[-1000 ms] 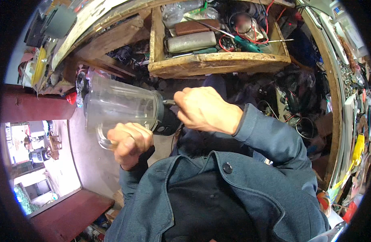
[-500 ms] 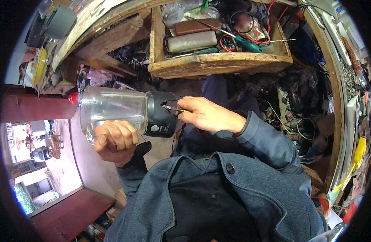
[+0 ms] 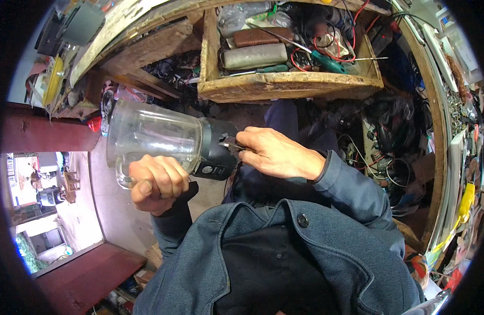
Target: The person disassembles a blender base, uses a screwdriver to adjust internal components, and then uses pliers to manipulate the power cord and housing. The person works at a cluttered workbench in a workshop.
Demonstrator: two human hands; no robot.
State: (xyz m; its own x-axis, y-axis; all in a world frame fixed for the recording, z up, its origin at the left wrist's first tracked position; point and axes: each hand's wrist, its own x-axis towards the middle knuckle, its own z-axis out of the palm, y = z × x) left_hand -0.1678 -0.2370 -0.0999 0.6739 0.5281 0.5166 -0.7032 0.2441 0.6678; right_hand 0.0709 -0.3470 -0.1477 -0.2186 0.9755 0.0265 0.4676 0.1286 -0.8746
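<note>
A clear blender jar (image 3: 157, 126) lies tilted on its side in front of me, its mouth toward the left. My left hand (image 3: 159, 181) is closed round the jar's handle. At the other end, the black base collar (image 3: 217, 149) faces my right hand (image 3: 281, 153). That hand is closed on small pliers, of which only the metal jaws (image 3: 230, 144) show now. The jaws touch the collar's bottom edge, next to a notch or broken spot. Fingers hide the pliers' handles.
Beyond the jar, an open wooden drawer (image 3: 289, 88) holds a green-handled screwdriver (image 3: 327, 62), a brown case (image 3: 263, 36), a grey case (image 3: 255, 56) and wires. Tangled cables (image 3: 394, 126) lie at the right. A dark red panel (image 3: 50, 134) stands at the left.
The jar has shifted slightly right and tipped, its collar end lower. Both hands have moved a little right with it. The pliers' jaws are now further along the collar's edge.
</note>
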